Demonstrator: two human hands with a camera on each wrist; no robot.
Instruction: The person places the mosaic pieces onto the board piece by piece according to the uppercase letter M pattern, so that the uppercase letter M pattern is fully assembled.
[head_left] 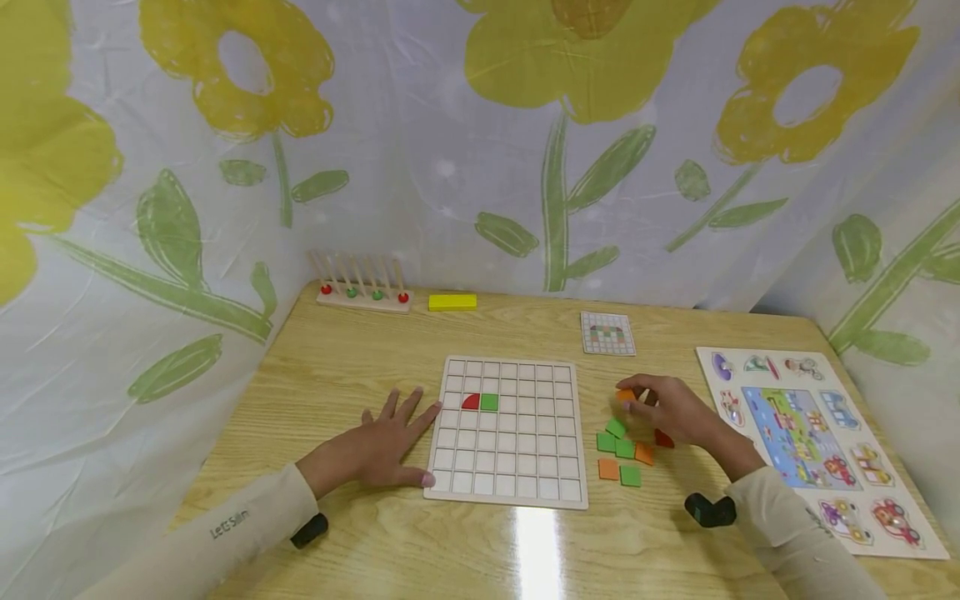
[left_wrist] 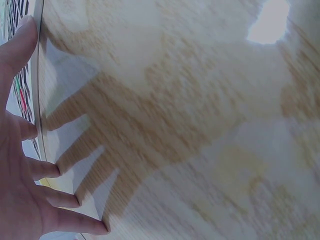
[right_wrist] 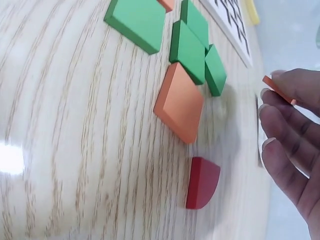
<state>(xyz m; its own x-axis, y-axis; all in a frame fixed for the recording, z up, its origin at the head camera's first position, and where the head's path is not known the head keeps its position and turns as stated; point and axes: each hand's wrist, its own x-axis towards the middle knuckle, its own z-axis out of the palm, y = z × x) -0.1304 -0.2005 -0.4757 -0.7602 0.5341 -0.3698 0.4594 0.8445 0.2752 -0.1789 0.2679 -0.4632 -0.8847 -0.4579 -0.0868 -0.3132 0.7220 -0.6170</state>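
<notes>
My right hand [head_left: 673,408] pinches an orange square tile [head_left: 626,395] between thumb and fingers; the tile [right_wrist: 279,90] shows edge-on in the right wrist view. Below that hand lie several green square tiles [head_left: 631,476], two orange tiles [head_left: 608,469] and a red quarter-round tile [right_wrist: 203,183]. My left hand [head_left: 386,442] lies with fingers spread at the left edge of a white grid board [head_left: 528,492], its thumb and index finger touching the rim. On the board a red quarter-round tile [head_left: 471,402] sits beside a green square tile [head_left: 489,402].
A small pattern card [head_left: 607,333] lies behind the tiles. At the back left stand a peg rack [head_left: 364,302] with red and green beads and a yellow block [head_left: 452,302]. A picture puzzle board [head_left: 780,375] lies at the right, partly under the right forearm.
</notes>
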